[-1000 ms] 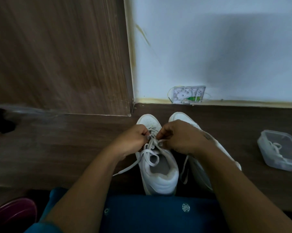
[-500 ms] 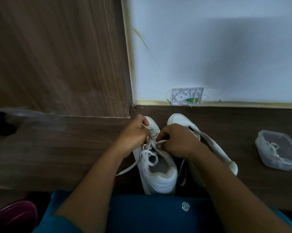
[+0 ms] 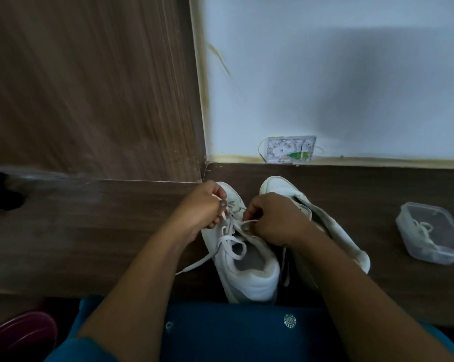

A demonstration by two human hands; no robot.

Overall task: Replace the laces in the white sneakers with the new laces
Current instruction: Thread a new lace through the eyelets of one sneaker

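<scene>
Your left hand point(image 3: 205, 209) and right hand point(image 3: 272, 220) both pinch the flat white cloth lace point(image 3: 229, 239) over the near white leather sneaker point(image 3: 252, 283) on the brown wooden tabletop point(image 3: 90, 244). The lace looks limp and light, so grip it with your fingers near its stiff tip.

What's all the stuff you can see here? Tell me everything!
left sneaker: 1, white, on the brown surface near the wall
right sneaker: 1, white, beside the left one
lace: 1, white, threaded in the left sneaker, end trailing left
container: 1, clear plastic, far right
spare laces: white, inside the container, count unclear
wall box: 1, white with green, at the wall's foot
wooden panel: 1, brown, upper left
left hand: 1, pinches lace
right hand: 1, pinches lace
</scene>
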